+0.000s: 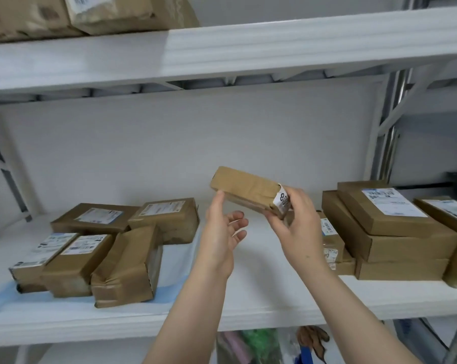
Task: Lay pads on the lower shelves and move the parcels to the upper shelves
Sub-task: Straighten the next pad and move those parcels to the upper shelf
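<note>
A small brown paper parcel (244, 189) with a white numbered label hangs in the air above the middle shelf (248, 306). My right hand (294, 224) grips its right end, fingers curled round it. My left hand (222, 232) is under the parcel's left end with relaxed fingers, its thumb tip touching the parcel's lower edge. A white foam pad (301, 46) lies on the upper shelf. A pale blue pad (1, 298) shows under the parcels at the left of the middle shelf.
Several brown parcels (112, 248) lie in a cluster on the middle shelf's left. A stack of flat cardboard boxes (390, 232) fills its right side. Two large brown parcels (91, 14) sit on the upper shelf's left. Metal uprights (390, 122) stand at the right.
</note>
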